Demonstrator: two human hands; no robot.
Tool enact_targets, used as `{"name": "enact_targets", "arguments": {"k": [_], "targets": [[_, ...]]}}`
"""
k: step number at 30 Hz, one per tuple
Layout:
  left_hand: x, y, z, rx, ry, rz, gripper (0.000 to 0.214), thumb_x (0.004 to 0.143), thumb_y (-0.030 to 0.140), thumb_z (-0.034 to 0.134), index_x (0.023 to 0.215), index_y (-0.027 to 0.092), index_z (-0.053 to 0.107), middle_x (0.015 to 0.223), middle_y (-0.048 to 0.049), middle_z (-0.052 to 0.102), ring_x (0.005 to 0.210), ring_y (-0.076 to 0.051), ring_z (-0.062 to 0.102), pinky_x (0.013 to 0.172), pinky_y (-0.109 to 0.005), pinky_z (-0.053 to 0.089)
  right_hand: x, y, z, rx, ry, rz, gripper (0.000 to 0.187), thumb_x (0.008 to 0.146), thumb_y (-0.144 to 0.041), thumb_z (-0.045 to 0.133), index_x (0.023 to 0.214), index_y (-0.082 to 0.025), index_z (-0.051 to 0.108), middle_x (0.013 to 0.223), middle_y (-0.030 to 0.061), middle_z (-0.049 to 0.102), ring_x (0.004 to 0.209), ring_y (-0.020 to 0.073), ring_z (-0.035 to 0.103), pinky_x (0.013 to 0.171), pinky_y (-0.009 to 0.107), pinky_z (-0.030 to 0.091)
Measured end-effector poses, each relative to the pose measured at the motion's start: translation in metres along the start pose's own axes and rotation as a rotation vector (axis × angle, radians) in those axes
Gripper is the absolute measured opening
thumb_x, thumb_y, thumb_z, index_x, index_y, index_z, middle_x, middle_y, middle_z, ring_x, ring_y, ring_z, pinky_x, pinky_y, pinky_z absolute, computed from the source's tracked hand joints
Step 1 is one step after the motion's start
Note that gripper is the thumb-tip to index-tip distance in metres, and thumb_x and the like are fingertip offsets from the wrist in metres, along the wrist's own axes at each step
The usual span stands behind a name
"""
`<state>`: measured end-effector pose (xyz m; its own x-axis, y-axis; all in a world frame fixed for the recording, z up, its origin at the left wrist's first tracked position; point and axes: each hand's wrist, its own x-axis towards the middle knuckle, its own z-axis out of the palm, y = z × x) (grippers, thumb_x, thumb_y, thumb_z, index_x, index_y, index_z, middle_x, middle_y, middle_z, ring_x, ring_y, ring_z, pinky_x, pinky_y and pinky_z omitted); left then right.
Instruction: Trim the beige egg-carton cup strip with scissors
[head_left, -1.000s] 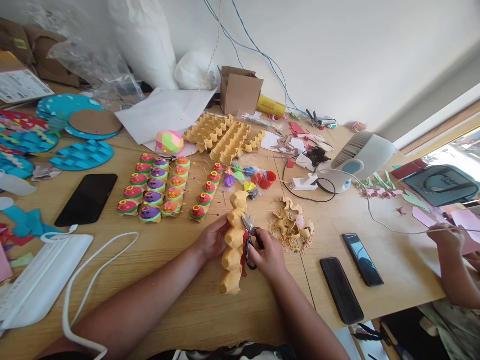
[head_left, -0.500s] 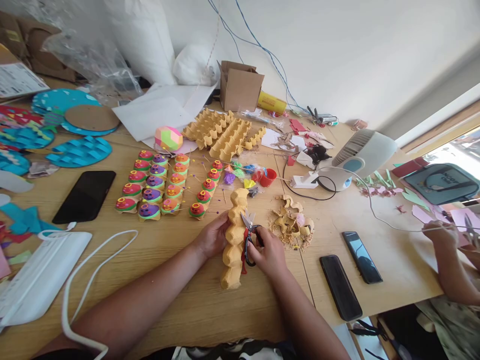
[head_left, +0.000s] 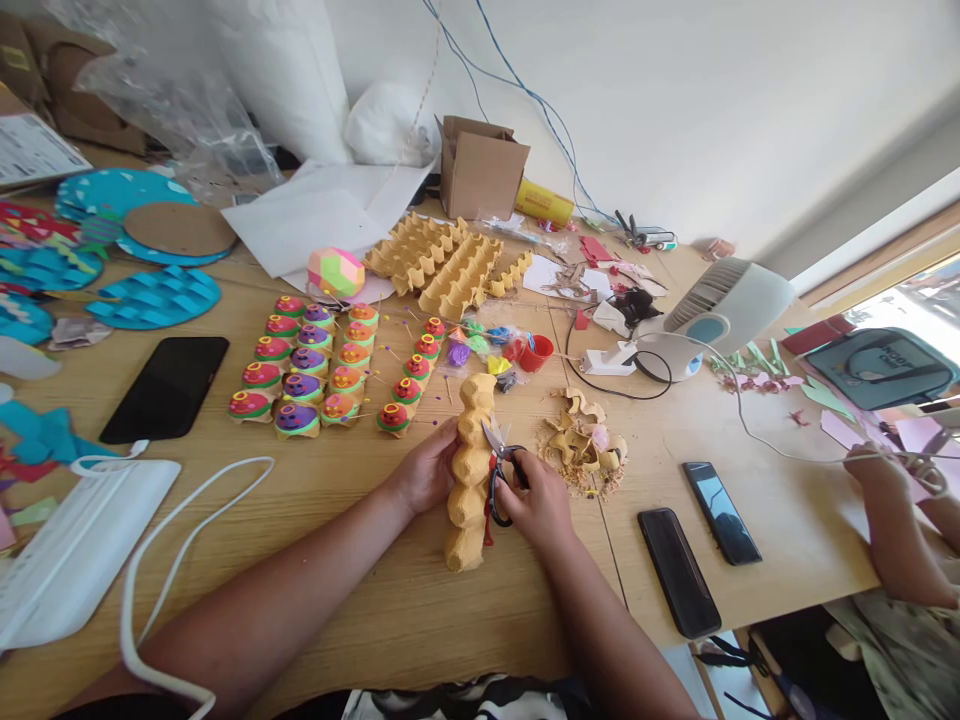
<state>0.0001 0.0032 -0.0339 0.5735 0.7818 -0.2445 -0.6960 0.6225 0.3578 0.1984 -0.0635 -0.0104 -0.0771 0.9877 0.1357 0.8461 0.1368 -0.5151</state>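
Observation:
My left hand [head_left: 429, 468] grips a yellow egg carton strip [head_left: 469, 470] by its left side, holding it lengthwise with the bumps facing up. In my right hand [head_left: 541, 497] is a pair of scissors [head_left: 498, 474] with dark handles. Their blades are parted and lie at the strip's right edge, near its upper half. Something red hangs below the scissors, partly hidden by my hand. To the right of my hands sits a heap of carton scraps [head_left: 581, 440]. Beyond my left hand stand rows of painted carton caterpillars [head_left: 304, 365] in red, purple and orange.
Uncut egg cartons [head_left: 457, 275] lie at the back. Two phones [head_left: 679, 573] rest on the right, another phone [head_left: 166, 390] on the left beside a white power strip [head_left: 90, 555]. A fan [head_left: 712, 315] stands at back right. Another person's hand [head_left: 889, 475] is at the far right.
The strip and scissors stay almost in place, with the strip's near end slightly raised. The view has shifted a little. At the far right, the other person's hands have moved.

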Motion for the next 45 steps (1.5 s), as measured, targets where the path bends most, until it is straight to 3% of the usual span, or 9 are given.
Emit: {"name": "enact_targets", "arguments": {"k": [27,35,45], "targets": [[0.0,-0.0013,0.0018,-0.001,0.017,0.015,0.016,0.104,0.031,0.065,0.107,0.024,0.079,0.104,-0.0057,0.083,0.091,-0.022,0.08,0.087,-0.035,0.063,0.0014,0.0016,0.0018,-0.017,0.004,-0.02,0.029,0.093,-0.042,0.064,0.113,-0.021,0.068,0.084,0.0047,0.074,0.078,0.0231,0.066,0.071,0.031,0.043],[0.0013,-0.0014,-0.003,0.011,0.028,-0.022,0.019,0.103,0.032,0.063,0.112,0.025,0.079,0.107,-0.0059,0.084,0.095,-0.025,0.08,0.091,-0.039,0.062,0.0005,-0.0029,-0.0025,-0.052,-0.021,-0.021,0.025,0.094,-0.041,0.062,0.107,-0.019,0.066,0.08,0.0043,0.07,0.074,0.0229,0.063,0.069,0.032,0.041],[0.0,-0.0015,0.0009,0.001,-0.023,0.008,0.016,0.104,0.03,0.064,0.107,0.025,0.079,0.108,-0.0059,0.084,0.096,-0.023,0.08,0.091,-0.036,0.062,0.0,-0.0051,-0.0043,-0.098,0.004,-0.043,0.015,0.094,-0.036,0.059,0.098,-0.022,0.062,0.081,0.0044,0.069,0.076,0.0232,0.062,0.072,0.032,0.04]]}}
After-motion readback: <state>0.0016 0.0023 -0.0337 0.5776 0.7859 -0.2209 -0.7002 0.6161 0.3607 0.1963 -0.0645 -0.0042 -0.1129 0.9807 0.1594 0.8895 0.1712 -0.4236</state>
